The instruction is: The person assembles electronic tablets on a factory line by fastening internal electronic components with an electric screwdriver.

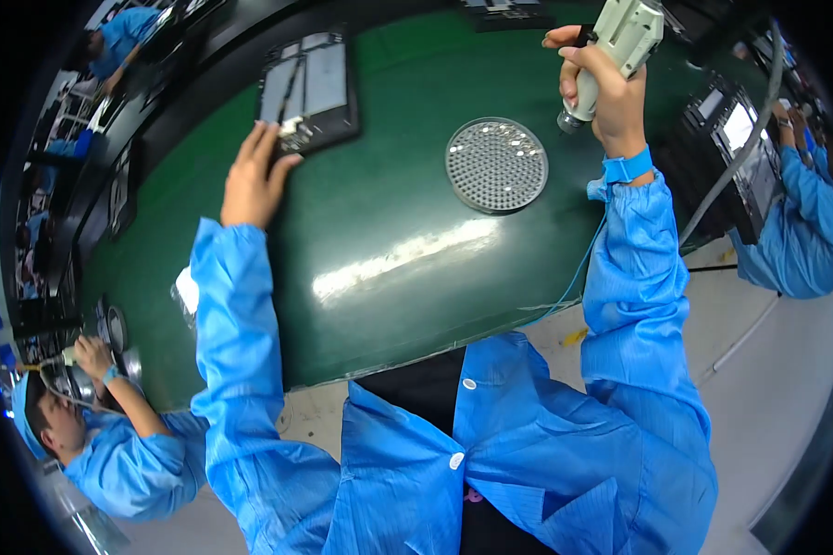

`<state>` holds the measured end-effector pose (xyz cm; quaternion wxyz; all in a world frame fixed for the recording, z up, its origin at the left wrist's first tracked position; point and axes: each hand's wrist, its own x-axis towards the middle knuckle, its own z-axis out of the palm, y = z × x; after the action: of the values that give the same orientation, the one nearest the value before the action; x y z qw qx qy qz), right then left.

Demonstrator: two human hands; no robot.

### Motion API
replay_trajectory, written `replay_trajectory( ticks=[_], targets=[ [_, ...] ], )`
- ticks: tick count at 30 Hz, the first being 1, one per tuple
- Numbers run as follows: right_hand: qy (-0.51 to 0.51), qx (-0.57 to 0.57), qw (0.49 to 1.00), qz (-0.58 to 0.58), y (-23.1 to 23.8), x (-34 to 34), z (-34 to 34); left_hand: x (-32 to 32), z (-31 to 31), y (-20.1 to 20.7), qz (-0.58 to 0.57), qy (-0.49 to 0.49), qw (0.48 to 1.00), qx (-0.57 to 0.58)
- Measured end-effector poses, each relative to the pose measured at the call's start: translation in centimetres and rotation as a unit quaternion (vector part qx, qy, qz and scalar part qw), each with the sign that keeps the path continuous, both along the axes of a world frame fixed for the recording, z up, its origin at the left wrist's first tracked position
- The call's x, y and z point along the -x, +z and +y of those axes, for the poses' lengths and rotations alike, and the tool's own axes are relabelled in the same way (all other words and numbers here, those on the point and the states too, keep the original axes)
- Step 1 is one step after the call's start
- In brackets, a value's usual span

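Note:
My right hand point(611, 92) is closed around the grip of a pale grey-green power screwdriver point(631, 35), held over the right side of the green table. Its bit cannot be made out. A blue band with a thin blue cord circles my right wrist. My left hand point(252, 180) has its fingers apart, fingertips at the near left corner of a black fixture point(341, 129). In that fixture lies a flat device with light grey panels point(319, 81). Between my hands, nearer the right, stands a round clear dish point(497, 165) with a grid of small holes or pockets.
The green table point(398, 324) ends at a near edge in front of my body. A grey cable point(736, 166) hangs on the right beside black racks with panels point(736, 129). A co-worker point(111, 444) sits at the left; another person's blue sleeve point(796, 231) shows at the right.

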<state>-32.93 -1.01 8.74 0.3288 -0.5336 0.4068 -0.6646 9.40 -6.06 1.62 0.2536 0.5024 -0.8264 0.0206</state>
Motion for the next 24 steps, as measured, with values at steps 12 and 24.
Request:
replay_trajectory(
  ticks=[12, 24],
  targets=[
    [0.131, -0.043, 0.99, -0.031, -1.1, -2.3, 1.6, -1.8, -12.9, -3.3, -0.049, 0.141, 0.989, 0.007],
    [0.257, -0.017, 0.965, 0.049, -2.8, -3.6, 1.9, 7.1, 7.9, 0.2, 0.025, -0.08, 0.991, 0.105]
  ],
)
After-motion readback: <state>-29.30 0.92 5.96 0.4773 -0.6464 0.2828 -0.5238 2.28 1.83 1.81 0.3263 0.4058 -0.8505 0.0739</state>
